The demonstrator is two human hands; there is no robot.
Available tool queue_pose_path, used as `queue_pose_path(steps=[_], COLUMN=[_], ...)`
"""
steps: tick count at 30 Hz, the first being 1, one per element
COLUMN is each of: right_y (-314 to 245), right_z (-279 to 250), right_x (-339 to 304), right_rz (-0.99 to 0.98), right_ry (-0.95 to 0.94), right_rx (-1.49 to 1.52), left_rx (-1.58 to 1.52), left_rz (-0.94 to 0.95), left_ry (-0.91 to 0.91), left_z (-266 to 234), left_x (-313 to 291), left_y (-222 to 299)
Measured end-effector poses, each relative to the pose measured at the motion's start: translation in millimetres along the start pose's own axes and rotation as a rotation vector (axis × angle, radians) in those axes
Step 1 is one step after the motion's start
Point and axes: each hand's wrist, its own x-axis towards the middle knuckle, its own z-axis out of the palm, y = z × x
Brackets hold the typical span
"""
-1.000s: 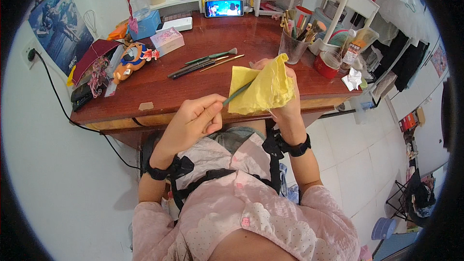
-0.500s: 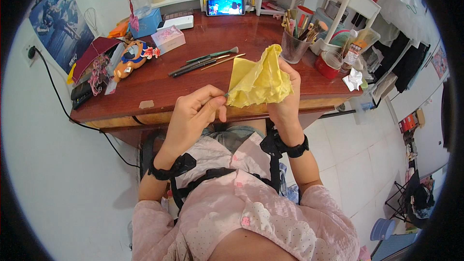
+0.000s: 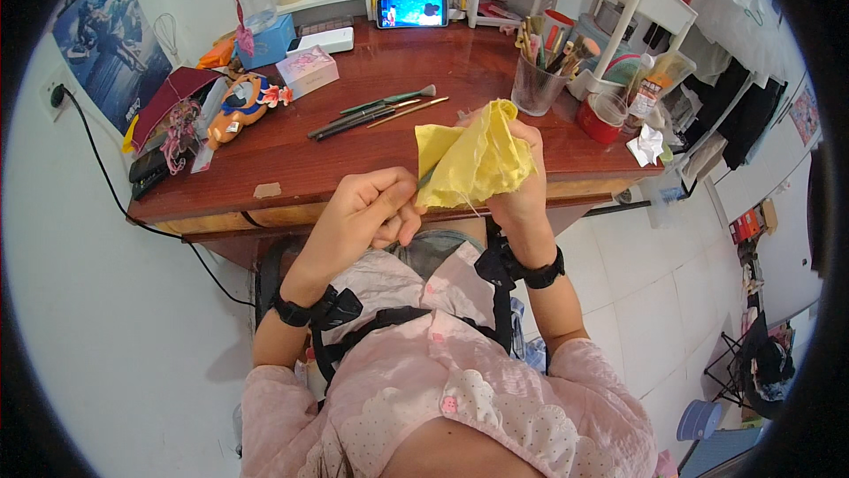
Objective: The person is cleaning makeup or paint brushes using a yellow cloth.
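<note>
Above the desk's front edge, my right hand (image 3: 522, 188) is closed around a crumpled yellow cloth (image 3: 482, 160) with frayed edges. Its fingers are partly behind the cloth. My left hand (image 3: 367, 206) sits just to the left, fingers curled and pinched on a slim grey-green handle (image 3: 427, 179). The handle's far end disappears into the folds of the cloth, so its full shape is hidden. Beyond the hands, several slim makeup brushes (image 3: 371, 115) lie side by side on the desk.
On the reddish-brown desk (image 3: 354, 164), a clear cup of brushes (image 3: 539, 84) stands right of centre, beside a red tape roll (image 3: 600, 117). A lit phone (image 3: 412, 12) leans at the back. Boxes and an orange plush toy (image 3: 237, 111) crowd the left side.
The yellow cloth and my right hand have come down slightly toward me. My left fingers have curled further in, still pinching the slim handle at the cloth's edge.
</note>
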Motion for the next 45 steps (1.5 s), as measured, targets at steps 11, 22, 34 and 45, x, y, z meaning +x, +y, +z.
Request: queue_pose_path(steps=[11,22,34,45], right_y=[-1.6,-1.9,-8.5,-4.0], right_z=[-0.8,1.6,-2.7,-3.0], right_x=[1.7,1.9,5.8,0.0], right_rz=[0.097,0.1,0.006,0.093], right_ry=[-0.063,0.128,0.122,0.071], right_rx=[-0.012,0.0,0.006,-0.021], left_rx=[-0.022,-0.005,0.355,0.22], left_rz=[-0.027,0.082,0.196,0.128], left_ry=[0.027,0.09,0.2,0.19], left_z=[0.6,7.8,5.8,7.0], left_x=[-0.8,4.8,4.3,1.5], left_y=[3.7,2.2,-3.3,-0.5])
